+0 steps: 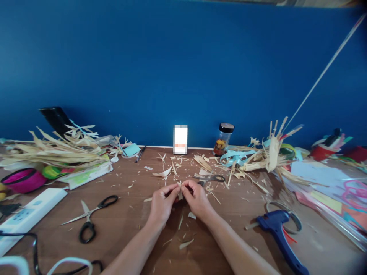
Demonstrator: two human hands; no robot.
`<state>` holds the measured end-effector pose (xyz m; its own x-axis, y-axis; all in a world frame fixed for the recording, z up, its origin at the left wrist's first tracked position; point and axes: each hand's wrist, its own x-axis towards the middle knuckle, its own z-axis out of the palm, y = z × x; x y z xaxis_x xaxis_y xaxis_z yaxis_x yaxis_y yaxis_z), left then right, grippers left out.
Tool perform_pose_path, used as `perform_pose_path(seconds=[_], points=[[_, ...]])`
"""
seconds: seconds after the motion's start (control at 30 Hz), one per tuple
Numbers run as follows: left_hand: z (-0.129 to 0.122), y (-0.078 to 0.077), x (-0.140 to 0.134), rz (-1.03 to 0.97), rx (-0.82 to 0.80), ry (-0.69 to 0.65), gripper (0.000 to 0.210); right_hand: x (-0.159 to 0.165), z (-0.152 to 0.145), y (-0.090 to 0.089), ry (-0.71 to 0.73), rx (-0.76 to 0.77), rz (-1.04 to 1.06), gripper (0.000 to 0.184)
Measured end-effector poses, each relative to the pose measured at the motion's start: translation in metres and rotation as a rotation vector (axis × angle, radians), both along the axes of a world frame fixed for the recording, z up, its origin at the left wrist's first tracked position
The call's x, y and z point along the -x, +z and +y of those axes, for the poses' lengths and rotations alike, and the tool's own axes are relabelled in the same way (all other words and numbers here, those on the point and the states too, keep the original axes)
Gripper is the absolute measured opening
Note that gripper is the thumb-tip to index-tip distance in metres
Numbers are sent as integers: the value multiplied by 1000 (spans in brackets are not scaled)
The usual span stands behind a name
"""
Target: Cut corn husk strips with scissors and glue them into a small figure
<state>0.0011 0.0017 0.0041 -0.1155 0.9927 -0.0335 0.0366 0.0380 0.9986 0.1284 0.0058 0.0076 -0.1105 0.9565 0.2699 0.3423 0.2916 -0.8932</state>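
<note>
Left hand (163,200) and right hand (196,198) pinched small pale strip (180,195), lower center.
Both grips pressed closed on it, hands nearly touching; scissors (88,214) lay spread, lower left.

The brown tabletop (126,214) is strewn with pale, dry scraps (186,244). Black-handled scissors (88,214) lie splayed near a white power strip (46,204) at left; a second pair (210,177) sits among the litter, a blue glue gun (275,225) off right, and a black-lidded jar (222,141) stands at the back.
</note>
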Motion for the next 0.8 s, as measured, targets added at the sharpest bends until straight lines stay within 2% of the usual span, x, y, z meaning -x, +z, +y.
perform_pose_path(seconds=[0.33,0.53,0.63,0.73,0.8], points=[[-1,3,0,-45,-9,13,29,1,-1,0,-17,11,67,17],[1,-2,0,-164,36,58,32,-1,1,-3,-32,33,110,25],[2,-3,-1,-230,80,74,33,-2,2,-4,-63,28,127,22],[2,-1,-1,-286,113,89,34,-2,3,-5,-71,72,220,15],[2,0,-1,-327,129,89,33,-1,3,-7,-77,108,294,23]])
